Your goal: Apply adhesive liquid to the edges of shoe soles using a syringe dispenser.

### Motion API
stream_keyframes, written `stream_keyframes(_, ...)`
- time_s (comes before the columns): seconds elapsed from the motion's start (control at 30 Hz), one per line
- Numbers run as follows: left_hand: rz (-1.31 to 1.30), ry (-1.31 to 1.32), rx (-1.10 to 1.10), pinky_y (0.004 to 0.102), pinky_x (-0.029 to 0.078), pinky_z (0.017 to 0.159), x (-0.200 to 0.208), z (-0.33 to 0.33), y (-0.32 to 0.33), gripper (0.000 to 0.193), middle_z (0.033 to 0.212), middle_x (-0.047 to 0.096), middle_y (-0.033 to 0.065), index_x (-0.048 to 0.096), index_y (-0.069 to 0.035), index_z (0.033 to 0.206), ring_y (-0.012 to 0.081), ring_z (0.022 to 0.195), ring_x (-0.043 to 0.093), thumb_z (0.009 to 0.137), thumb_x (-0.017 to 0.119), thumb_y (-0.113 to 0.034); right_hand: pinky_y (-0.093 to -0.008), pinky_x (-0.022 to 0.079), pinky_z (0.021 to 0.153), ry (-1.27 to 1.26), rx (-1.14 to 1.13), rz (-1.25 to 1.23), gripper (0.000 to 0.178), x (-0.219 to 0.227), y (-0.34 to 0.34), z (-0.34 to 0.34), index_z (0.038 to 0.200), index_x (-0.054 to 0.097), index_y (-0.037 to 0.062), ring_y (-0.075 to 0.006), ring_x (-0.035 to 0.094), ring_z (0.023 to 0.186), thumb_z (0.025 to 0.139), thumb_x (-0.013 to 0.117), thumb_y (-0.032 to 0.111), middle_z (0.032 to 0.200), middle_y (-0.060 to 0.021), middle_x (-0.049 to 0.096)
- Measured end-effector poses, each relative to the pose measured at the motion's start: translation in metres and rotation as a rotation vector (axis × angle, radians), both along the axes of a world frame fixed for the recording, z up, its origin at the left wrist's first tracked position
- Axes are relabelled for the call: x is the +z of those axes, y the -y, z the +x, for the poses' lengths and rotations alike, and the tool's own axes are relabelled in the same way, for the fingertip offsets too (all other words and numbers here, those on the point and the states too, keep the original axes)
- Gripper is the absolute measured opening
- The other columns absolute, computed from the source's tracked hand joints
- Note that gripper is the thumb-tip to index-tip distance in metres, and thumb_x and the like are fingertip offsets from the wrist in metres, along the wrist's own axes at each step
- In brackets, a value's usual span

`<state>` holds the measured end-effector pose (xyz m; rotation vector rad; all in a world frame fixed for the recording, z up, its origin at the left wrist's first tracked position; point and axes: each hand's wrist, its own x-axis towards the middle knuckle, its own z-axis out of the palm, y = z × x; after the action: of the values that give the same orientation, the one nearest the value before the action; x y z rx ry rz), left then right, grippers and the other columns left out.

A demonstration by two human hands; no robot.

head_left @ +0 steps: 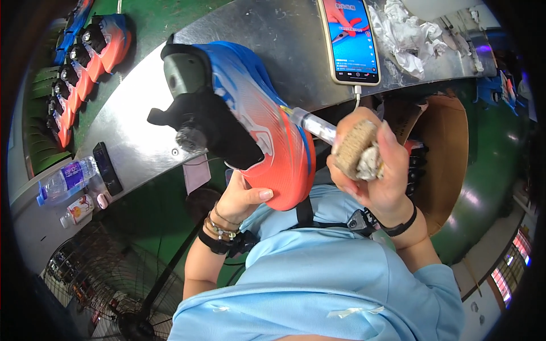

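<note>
A blue and coral sports shoe (278,153) is tilted over the metal table's near edge, its black collar and tongue facing left. My left hand (244,196) grips it by the coral toe, thumb on top and the other fingers mostly hidden beneath. In my right hand (392,170) is a clear syringe (318,127), its thin yellowish tip at the seam between the shoe's upper and sole; I cannot tell whether it touches. The same hand also clasps a tan ridged block (355,146) and a wad of whitish material (369,165).
A phone (351,42) with a lit screen lies on the metal table (139,111), its cable hanging off the edge. Beyond it is crumpled white paper (406,37). Similar shoes (85,68) line a green rack. A cardboard box (449,165), bottles (68,179) and a fan (114,284) stand around.
</note>
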<state>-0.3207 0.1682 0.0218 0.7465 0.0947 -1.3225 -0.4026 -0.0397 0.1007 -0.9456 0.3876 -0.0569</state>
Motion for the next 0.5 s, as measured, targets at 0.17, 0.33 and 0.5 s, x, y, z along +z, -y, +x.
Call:
stream_keyframes(0.17,-0.182,-0.178,0.025,0.0366,0.04,0.094,-0.001,0.003,0.036,0.064,0.119,0.05,0.0102,0.041,-0.001,0.123,0.0221,0.111,0.049,0.067,0.072,-0.004,-0.0195,0.031,0.036,0.098,-0.041,0.06,0.05,0.02,0.017,-0.024,0.09,0.047,-0.0009,-0.0084,0.045,0.045,0.085,0.042,0.048,0.069,-0.0088,0.053)
stream_keyframes(0.33,-0.37,-0.193,0.115,0.038,0.037,0.097,-0.007,0.008,0.087,0.055,0.115,0.051,0.0091,0.042,-0.004,0.12,0.022,0.11,0.049,0.071,0.066,-0.005,-0.02,0.04,0.044,-0.044,-0.157,-0.168,0.077,0.036,0.021,-0.046,0.091,0.048,-0.0004,-0.0107,0.053,0.057,0.071,0.044,0.073,0.074,-0.0086,0.055)
stream_keyframes(0.5,-0.337,-0.053,0.13,0.0351,0.034,0.103,-0.01,0.013,0.118,0.057,0.124,0.046,0.008,0.038,-0.007,0.123,0.0201,0.117,0.044,0.074,0.066,-0.014,-0.0228,0.043,0.048,-0.117,-0.349,-0.217,0.081,0.036,0.02,-0.055,0.101,0.045,-0.0014,-0.0149,0.056,0.066,0.073,0.038,0.075,0.082,-0.0112,0.056)
